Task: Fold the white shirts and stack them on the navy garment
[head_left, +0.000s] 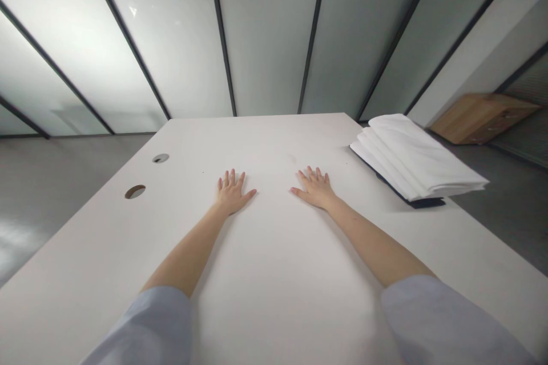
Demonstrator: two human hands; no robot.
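Both arms reach forward over a white table (274, 273). My left hand (232, 193) lies palm down on the tabletop, fingers spread, holding nothing. My right hand (315, 189) rests flat in the same way, its thumb pointing toward the left hand, with a gap of bare tabletop between the two. To the right of my right hand sits a stack of folded white cloth (422, 156), its layers slightly fanned. Under the cloth a dark flat item (423, 203) shows along the lower edge; most of it is hidden.
Two round holes pierce the tabletop at the left, one dark and open (135, 192), the other a partly covered hole (160, 158). A frosted glass partition (265, 33) with dark frames stands behind the table. A wooden cabinet (479, 118) is on the floor at the right.
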